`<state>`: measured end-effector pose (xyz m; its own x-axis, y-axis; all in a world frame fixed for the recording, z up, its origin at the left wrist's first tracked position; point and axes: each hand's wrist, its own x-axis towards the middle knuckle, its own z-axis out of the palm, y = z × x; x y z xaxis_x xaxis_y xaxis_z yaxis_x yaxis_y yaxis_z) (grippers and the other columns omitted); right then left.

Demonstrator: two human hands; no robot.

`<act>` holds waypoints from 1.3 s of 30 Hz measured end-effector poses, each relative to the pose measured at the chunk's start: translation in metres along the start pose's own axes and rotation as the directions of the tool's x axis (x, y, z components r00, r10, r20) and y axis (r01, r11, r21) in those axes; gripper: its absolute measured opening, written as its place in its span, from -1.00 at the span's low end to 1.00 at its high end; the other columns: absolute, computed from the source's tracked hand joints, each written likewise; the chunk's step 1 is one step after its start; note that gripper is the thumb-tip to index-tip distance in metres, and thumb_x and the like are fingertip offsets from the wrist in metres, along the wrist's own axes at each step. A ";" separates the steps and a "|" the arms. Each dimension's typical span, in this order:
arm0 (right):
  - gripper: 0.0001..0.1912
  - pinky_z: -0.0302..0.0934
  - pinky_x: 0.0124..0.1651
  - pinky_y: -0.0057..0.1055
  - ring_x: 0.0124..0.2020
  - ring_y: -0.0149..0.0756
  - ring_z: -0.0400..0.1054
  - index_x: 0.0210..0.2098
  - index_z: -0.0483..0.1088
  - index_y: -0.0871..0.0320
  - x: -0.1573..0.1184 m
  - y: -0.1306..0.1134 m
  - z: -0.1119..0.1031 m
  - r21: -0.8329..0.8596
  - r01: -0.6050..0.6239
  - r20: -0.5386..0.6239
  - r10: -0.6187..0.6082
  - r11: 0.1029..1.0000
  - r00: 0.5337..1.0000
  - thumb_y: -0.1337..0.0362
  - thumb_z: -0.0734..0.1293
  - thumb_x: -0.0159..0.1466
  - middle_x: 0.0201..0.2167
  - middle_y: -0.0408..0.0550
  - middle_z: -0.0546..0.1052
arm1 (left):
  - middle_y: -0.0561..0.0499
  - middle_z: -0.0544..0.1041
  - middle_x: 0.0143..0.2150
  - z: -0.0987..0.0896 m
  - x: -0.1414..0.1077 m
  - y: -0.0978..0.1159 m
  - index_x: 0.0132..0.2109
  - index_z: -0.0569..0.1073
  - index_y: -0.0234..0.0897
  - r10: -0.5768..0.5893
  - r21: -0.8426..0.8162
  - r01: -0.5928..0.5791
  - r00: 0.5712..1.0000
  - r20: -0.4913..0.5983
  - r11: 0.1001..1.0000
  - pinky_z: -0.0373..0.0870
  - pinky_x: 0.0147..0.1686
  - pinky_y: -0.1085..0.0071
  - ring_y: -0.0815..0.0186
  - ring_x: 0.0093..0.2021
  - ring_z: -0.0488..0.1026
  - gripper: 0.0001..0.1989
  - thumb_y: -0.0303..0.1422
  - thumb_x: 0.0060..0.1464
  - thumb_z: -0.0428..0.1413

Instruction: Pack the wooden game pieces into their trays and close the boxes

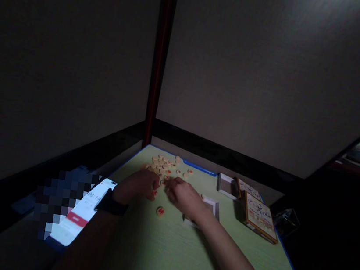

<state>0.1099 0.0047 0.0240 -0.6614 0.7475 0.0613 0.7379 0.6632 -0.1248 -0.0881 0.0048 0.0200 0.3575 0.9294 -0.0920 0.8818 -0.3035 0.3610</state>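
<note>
Round wooden Chinese chess pieces (161,164), several with red characters, lie in a loose heap at the table's far left corner. At the near side of this heap is my left hand (142,184), its fingers curled and a red-marked piece (154,192) at its thumb and fingertips. My right hand (182,195) reaches in from the right with bent fingers. Its fingertips are close to other pieces, and what they hold, if anything, is hidden. One piece with a red character (160,211) lies apart, nearer to me. Partly behind my right wrist sits a white-rimmed open box tray (215,207).
A second open tray (226,186) stands at the back right, beside two printed boxes, one nearer (259,216) and one behind (248,188). A lit phone (81,217) showing a timer lies left of my left wrist. Walls (241,72) close off the table's (164,252) far and left sides.
</note>
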 end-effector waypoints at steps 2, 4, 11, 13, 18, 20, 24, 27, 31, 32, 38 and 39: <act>-0.78 0.19 -0.09 -0.45 -0.16 -0.28 0.42 -0.14 0.47 0.24 -0.003 0.014 -0.010 0.017 -0.025 -0.036 0.026 1.000 0.999 0.37 0.19 0.38 -0.16 0.09 0.51 | 0.10 0.58 -0.33 0.001 0.002 0.004 -0.34 0.49 -0.23 -0.009 -0.005 0.009 1.000 0.023 1.000 0.28 -0.32 0.47 0.28 -0.26 0.49 -0.80 -0.49 -0.22 0.26; -0.81 0.16 -0.13 -0.47 -0.20 -0.30 0.40 -0.20 0.48 0.25 -0.005 0.026 -0.018 0.021 -0.045 -0.063 0.046 0.999 0.997 0.43 0.22 0.34 -0.20 0.07 0.51 | 0.10 0.57 -0.36 0.002 0.002 0.007 -0.35 0.48 -0.23 -0.020 -0.018 0.021 0.999 0.032 1.000 0.26 -0.37 0.47 0.29 -0.30 0.49 -0.80 -0.50 -0.22 0.24; -0.81 0.12 -0.21 -0.49 -0.27 -0.32 0.39 -0.32 0.51 0.21 -0.005 0.038 -0.022 -0.010 -0.016 0.036 0.016 1.000 0.999 0.51 0.27 0.19 -0.30 0.01 0.56 | 0.05 0.59 -0.33 0.003 0.002 0.007 -0.28 0.51 -0.23 0.009 -0.029 -0.010 1.000 -0.025 1.000 0.31 -0.31 0.45 0.26 -0.27 0.51 -0.76 -0.55 -0.17 0.15; -0.77 0.12 -0.23 -0.48 -0.26 -0.31 0.41 -0.33 0.53 0.19 -0.004 0.036 -0.019 -0.022 0.002 0.072 -0.001 1.000 0.997 0.52 0.25 0.19 -0.30 0.00 0.59 | 0.02 0.62 -0.26 0.004 0.004 0.007 -0.25 0.52 -0.23 0.021 -0.002 -0.021 0.999 -0.039 1.000 0.34 -0.26 0.43 0.23 -0.23 0.52 -0.74 -0.55 -0.16 0.14; -0.76 0.10 -0.28 -0.47 -0.28 -0.29 0.44 -0.36 0.54 0.15 0.000 0.030 -0.016 -0.070 -0.025 0.107 0.032 0.997 0.994 0.49 0.25 0.17 -0.33 -0.01 0.61 | -0.06 0.64 -0.19 0.008 0.008 0.005 -0.22 0.58 -0.25 0.039 0.033 -0.037 0.998 -0.051 0.999 0.38 -0.13 0.37 0.17 -0.14 0.54 -0.76 -0.49 -0.09 0.13; -0.76 0.11 -0.28 -0.47 -0.28 -0.29 0.45 -0.36 0.53 0.15 0.001 0.029 -0.014 -0.059 -0.009 0.109 0.015 0.998 0.994 0.50 0.24 0.17 -0.33 -0.01 0.61 | -0.05 0.64 -0.20 0.010 0.009 0.004 -0.23 0.59 -0.25 0.059 0.033 -0.057 0.997 -0.056 0.998 0.39 -0.13 0.37 0.18 -0.15 0.55 -0.76 -0.48 -0.09 0.13; -0.75 0.14 -0.25 -0.48 -0.27 -0.29 0.45 -0.31 0.52 0.16 0.005 0.029 -0.005 -0.025 0.012 0.083 -0.010 1.000 0.996 0.51 0.24 0.17 -0.30 0.01 0.61 | -0.05 0.64 -0.22 0.013 0.011 0.001 -0.23 0.59 -0.27 0.078 0.045 -0.075 0.995 -0.066 0.996 0.38 -0.14 0.38 0.20 -0.17 0.54 -0.76 -0.48 -0.09 0.12; -0.78 0.15 -0.22 -0.49 -0.24 -0.29 0.45 -0.32 0.51 0.15 0.007 0.028 0.003 0.043 0.066 0.048 -0.068 0.997 0.997 0.50 0.26 0.16 -0.26 -0.01 0.60 | -0.03 0.62 -0.27 0.018 0.015 -0.002 -0.27 0.58 -0.28 0.073 0.032 -0.071 0.995 -0.066 0.997 0.37 -0.18 0.40 0.22 -0.22 0.53 -0.79 -0.49 -0.10 0.12; -0.80 0.16 -0.23 -0.51 -0.27 -0.32 0.44 -0.32 0.51 0.15 0.007 0.023 0.008 0.206 0.103 0.015 -0.108 0.973 0.994 0.51 0.31 0.13 -0.28 -0.07 0.59 | 0.01 0.61 -0.35 0.024 0.019 -0.004 -0.31 0.55 -0.28 0.087 -0.019 -0.089 0.992 -0.087 0.996 0.36 -0.25 0.45 0.25 -0.27 0.52 -0.83 -0.51 -0.13 0.15; -0.78 0.15 -0.25 -0.52 -0.30 -0.33 0.43 -0.30 0.52 0.15 0.007 0.022 0.009 0.244 0.092 0.007 -0.096 0.965 0.995 0.51 0.32 0.12 -0.30 -0.09 0.59 | 0.01 0.61 -0.36 0.025 0.019 -0.004 -0.32 0.55 -0.28 0.084 -0.028 -0.087 0.992 -0.095 0.996 0.35 -0.27 0.45 0.25 -0.28 0.52 -0.83 -0.51 -0.14 0.16; -0.68 0.13 -0.30 -0.50 -0.37 -0.34 0.40 -0.18 0.51 0.15 0.012 0.006 0.010 0.275 0.029 -0.059 -0.013 0.961 0.998 0.52 0.29 0.12 -0.36 -0.11 0.57 | -0.10 0.63 -0.35 0.006 0.009 0.010 -0.31 0.57 -0.36 0.059 -0.022 -0.061 0.995 -0.080 0.998 0.33 -0.31 0.43 0.25 -0.34 0.50 -0.83 -0.53 -0.11 0.13; -0.69 0.14 -0.29 -0.50 -0.35 -0.33 0.41 -0.18 0.50 0.15 0.014 0.002 0.011 0.260 0.028 -0.067 -0.011 0.965 0.998 0.51 0.29 0.12 -0.34 -0.10 0.57 | -0.09 0.62 -0.37 0.001 0.008 0.011 -0.35 0.57 -0.36 0.069 -0.020 -0.070 0.996 -0.062 0.997 0.32 -0.31 0.43 0.25 -0.35 0.50 -0.86 -0.52 -0.10 0.14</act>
<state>0.1009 0.0163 0.0134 -0.6591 0.7409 0.1288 0.6589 0.6514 -0.3762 -0.0749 0.0082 0.0223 0.3974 0.9176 -0.0088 0.8483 -0.3637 0.3849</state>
